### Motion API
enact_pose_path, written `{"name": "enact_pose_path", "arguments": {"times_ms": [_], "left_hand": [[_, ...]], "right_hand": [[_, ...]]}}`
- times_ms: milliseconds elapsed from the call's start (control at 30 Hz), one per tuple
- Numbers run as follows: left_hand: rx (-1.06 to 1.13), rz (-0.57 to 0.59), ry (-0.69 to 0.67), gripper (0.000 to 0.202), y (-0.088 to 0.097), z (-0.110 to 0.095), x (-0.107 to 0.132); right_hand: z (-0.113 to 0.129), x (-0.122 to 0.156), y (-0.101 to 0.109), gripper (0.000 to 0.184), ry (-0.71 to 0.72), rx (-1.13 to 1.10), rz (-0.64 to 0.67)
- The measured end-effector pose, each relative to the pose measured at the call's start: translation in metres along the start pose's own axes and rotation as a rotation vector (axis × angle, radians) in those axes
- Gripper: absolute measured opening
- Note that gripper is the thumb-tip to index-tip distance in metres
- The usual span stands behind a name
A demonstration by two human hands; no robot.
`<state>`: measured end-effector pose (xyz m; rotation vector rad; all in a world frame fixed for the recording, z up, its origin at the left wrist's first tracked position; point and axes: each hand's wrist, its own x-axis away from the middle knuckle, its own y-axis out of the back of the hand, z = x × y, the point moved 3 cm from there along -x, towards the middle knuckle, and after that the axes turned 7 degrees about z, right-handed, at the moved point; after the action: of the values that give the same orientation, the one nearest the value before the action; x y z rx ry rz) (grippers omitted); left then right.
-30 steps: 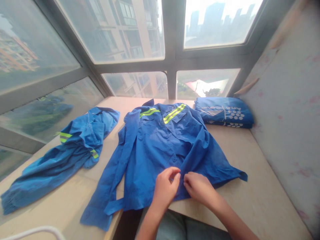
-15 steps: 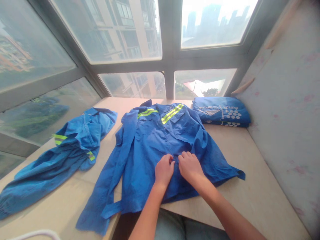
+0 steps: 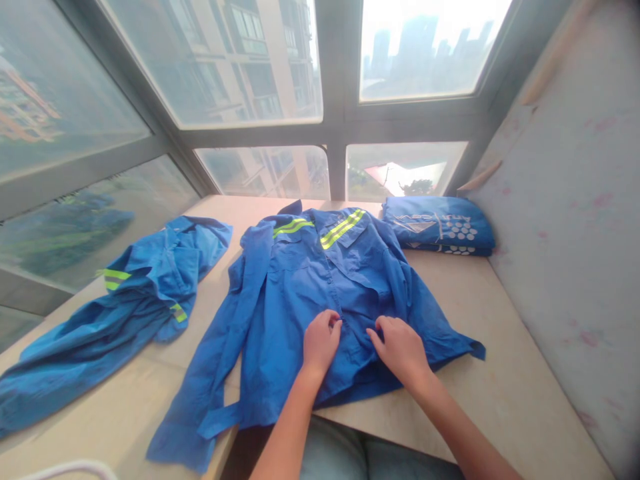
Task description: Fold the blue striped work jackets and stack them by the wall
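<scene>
A blue work jacket with yellow-green reflective stripes lies front up on the table, its left-side sleeve hanging past the edge. My left hand pinches the front placket below the middle of the jacket, thumb and forefinger together on the fabric. To the right of it, my right hand hovers at or just over the lower front. Its thumb stands apart from the curled fingers, with nothing visible between them. Whether its fingertips touch the cloth I cannot tell.
Another blue garment with reflective bands lies crumpled on the left of the pale table. At the back right sits a folded blue bundle with white print. Windows and a patterned wall border the table. A white curved object shows bottom left.
My right hand has moved right, away from my left hand, and its thumb and fingers have parted. My left hand stays at the placket. The view has shifted slightly.
</scene>
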<state>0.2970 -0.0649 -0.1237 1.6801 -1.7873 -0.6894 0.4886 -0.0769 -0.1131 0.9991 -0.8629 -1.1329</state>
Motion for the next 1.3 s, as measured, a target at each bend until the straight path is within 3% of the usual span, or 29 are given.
{"name": "enact_pose_path", "arguments": {"times_ms": [167,367,567,667,833,933,1167,1300], "left_hand": [[0.091,-0.038,0.028,0.011,0.003,0.001,0.000],[0.203,-0.026,0.043,0.013,0.004,0.001,-0.004],[0.367,-0.026,0.009,0.019,0.008,0.004,-0.010],[0.446,-0.022,0.013,0.022,0.011,0.004,-0.011],[0.434,-0.013,0.001,0.019,0.015,-0.003,-0.010],[0.396,-0.007,-0.027,0.018,0.018,-0.007,-0.009],[0.370,-0.016,-0.037,0.016,0.023,-0.014,-0.008],[0.376,0.000,-0.057,0.016,0.021,-0.013,-0.007]], "right_hand": [[-0.003,-0.006,0.005,0.018,-0.134,0.057,0.058],[-0.008,-0.016,0.008,0.011,-0.197,0.101,0.206],[-0.033,-0.024,0.010,0.012,-0.157,-0.213,0.289],[-0.038,-0.026,0.020,0.012,-0.104,-0.401,0.233],[-0.017,-0.028,0.045,0.021,-0.001,-0.648,-0.026],[0.004,-0.035,0.047,0.021,0.075,-0.744,-0.084],[0.031,-0.058,0.018,0.033,0.011,-1.048,0.040],[0.040,-0.063,0.009,0.029,0.103,-1.045,0.115]]}}
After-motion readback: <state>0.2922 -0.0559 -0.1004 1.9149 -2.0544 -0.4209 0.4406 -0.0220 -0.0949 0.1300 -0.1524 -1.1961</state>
